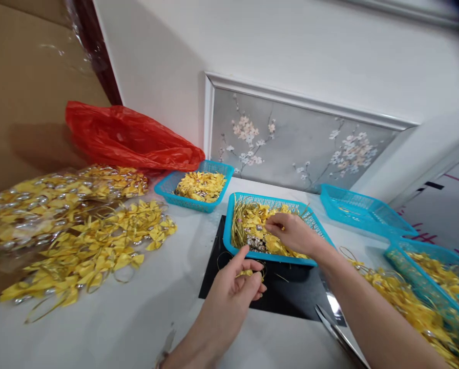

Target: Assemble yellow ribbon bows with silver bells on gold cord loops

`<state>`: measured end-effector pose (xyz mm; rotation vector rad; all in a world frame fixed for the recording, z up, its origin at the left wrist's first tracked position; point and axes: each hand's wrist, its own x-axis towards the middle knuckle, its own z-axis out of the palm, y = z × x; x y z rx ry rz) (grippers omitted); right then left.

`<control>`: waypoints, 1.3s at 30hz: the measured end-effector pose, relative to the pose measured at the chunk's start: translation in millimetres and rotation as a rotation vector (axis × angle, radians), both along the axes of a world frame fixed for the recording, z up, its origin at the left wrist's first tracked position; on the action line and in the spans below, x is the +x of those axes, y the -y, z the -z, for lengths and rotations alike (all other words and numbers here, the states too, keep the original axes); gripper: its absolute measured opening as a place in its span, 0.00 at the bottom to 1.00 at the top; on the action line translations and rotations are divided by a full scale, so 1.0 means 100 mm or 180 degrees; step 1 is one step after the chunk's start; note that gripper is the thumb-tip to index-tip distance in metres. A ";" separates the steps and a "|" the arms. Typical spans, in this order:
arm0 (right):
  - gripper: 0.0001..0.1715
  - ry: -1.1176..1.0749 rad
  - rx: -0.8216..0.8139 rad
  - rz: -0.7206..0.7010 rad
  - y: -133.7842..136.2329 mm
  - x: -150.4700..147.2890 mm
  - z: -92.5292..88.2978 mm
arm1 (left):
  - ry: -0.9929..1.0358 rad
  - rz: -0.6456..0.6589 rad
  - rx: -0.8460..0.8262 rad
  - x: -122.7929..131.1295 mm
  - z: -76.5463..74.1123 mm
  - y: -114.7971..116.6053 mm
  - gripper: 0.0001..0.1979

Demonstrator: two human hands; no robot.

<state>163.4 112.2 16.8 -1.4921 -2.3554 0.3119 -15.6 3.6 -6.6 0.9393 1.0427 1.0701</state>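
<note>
My left hand (233, 287) is in front of the middle basket, its fingers curled around a yellow ribbon bow (246, 273). A thin gold cord loops out beside those fingers. Over the blue basket (275, 258), my right hand (291, 229) is closed in a pinch among the contents; whatever its fingertips hold is hidden. In that basket lie gold cords (237, 225) along the left side, yellow ribbon pieces (287, 246) and a cluster of silver beads (255, 244). The basket rests on a black mat (283, 297).
Scissors (337, 328) lie by my right forearm. Yellow bows (99, 251) are heaped on the left, near a red plastic bag (133, 136). Other blue baskets stand behind (199, 206) and at right (368, 210). More bows (406, 302) are piled on the right.
</note>
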 end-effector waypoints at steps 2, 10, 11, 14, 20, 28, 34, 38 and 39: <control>0.17 -0.0184 -0.0028 -0.0126 0.09 0.00 -0.03 | 0.0075 -0.0076 -0.0023 0.00 -0.02 -0.01 0.32; 0.15 -0.0776 -0.0242 -0.0423 0.75 -0.04 -0.19 | 0.0429 -0.0289 0.0261 0.00 -0.08 0.02 0.13; 0.16 -0.0851 -0.0286 -0.0427 0.82 -0.05 -0.20 | 0.0422 -0.0277 0.0278 0.00 -0.09 0.03 0.14; 0.16 -0.1216 -0.0435 -0.0310 0.97 -0.06 -0.16 | 0.0452 -0.0103 0.0264 0.00 -0.09 0.05 0.17; 0.12 -0.2464 -0.0598 0.0052 1.16 -0.07 -0.01 | 0.0598 0.0045 0.0171 0.01 -0.10 0.04 0.24; 0.18 -0.2186 -0.0711 0.0163 1.15 -0.09 0.05 | 0.0426 0.0100 0.0075 0.02 -0.12 0.04 0.16; 0.24 -0.2560 -0.0952 0.0205 1.12 -0.07 0.07 | 0.0314 0.0461 0.0138 0.02 -0.13 0.04 0.08; 0.26 -0.2684 -0.1015 0.0260 1.12 -0.11 0.06 | 0.0470 0.0689 -0.0040 0.02 -0.15 0.04 0.12; 0.26 -0.2739 -0.1034 0.0275 1.12 -0.11 0.06 | 0.0556 0.0717 -0.0084 0.02 -0.15 0.05 0.13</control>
